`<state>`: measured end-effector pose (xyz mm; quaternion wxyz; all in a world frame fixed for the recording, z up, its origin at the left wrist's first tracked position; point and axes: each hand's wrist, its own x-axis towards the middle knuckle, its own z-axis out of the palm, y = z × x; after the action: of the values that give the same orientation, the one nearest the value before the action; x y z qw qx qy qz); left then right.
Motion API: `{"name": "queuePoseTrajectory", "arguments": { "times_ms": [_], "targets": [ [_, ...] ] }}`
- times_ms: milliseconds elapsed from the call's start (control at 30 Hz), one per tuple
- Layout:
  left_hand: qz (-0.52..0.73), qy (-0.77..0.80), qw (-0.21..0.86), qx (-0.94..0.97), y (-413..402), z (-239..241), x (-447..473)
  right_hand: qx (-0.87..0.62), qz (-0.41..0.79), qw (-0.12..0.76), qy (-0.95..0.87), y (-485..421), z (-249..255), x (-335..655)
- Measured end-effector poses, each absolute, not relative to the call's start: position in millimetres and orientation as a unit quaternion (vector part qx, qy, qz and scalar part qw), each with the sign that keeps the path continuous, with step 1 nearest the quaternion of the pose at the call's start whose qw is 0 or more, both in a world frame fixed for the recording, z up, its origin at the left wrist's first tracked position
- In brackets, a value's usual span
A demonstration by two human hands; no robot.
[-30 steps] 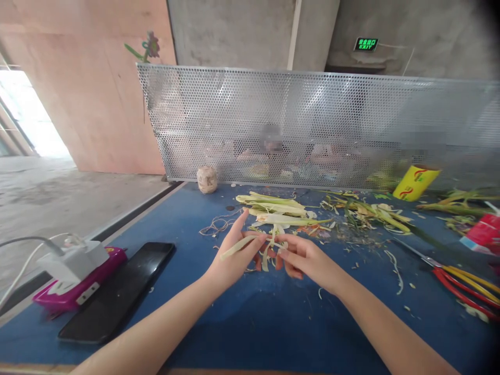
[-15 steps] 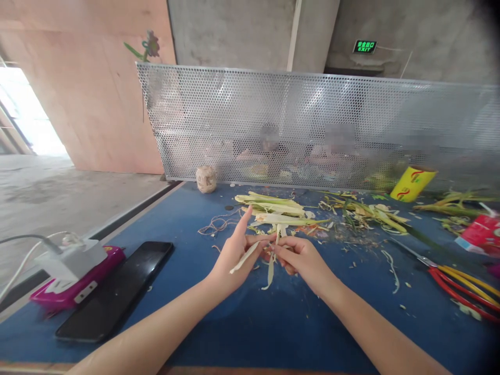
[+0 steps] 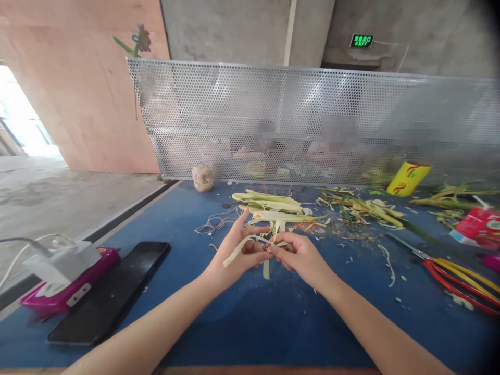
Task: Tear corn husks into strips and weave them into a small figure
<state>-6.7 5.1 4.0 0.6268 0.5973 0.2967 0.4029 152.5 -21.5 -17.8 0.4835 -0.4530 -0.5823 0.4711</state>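
Your left hand (image 3: 238, 250) has curled its fingers in since before. Both it and your right hand (image 3: 299, 255) pinch pale leaf strips (image 3: 250, 243) at frame centre, above the blue table (image 3: 273, 323).

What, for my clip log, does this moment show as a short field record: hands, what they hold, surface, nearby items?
Hands: left hand and right hand meet above the table
Held: pale leaf strips, pinched by both hands
Surface: blue table
Behind hands: leaf pile, twine ball, mesh screen
Person's left: black phone, white charger
Person's right: scissors, yellow roll
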Motion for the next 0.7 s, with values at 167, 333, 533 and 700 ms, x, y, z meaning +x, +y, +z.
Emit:
{"name": "queuePoseTrajectory", "arguments": {
  "times_ms": [167, 333, 533, 700],
  "targets": [
    [0.414, 0.305, 0.633, 0.579, 5.2, 4.1, -5.9, -0.441, 0.492, 0.496, -0.563, -20.2, -18.6, 150.7],
    [0.423, 0.288, 0.638, 0.575, 1.6, 6.6, -6.3, -0.424, 0.519, 0.517, -0.532, -18.4, -21.2, 150.4],
    [0.416, 0.289, 0.645, 0.572, 1.9, 4.9, -5.1, -0.415, 0.538, 0.517, -0.521, -19.5, -20.1, 153.0],
    [0.413, 0.300, 0.640, 0.574, 1.9, 3.0, -4.0, -0.412, 0.526, 0.530, -0.522, -20.7, -17.3, 155.5]
  ]
}}
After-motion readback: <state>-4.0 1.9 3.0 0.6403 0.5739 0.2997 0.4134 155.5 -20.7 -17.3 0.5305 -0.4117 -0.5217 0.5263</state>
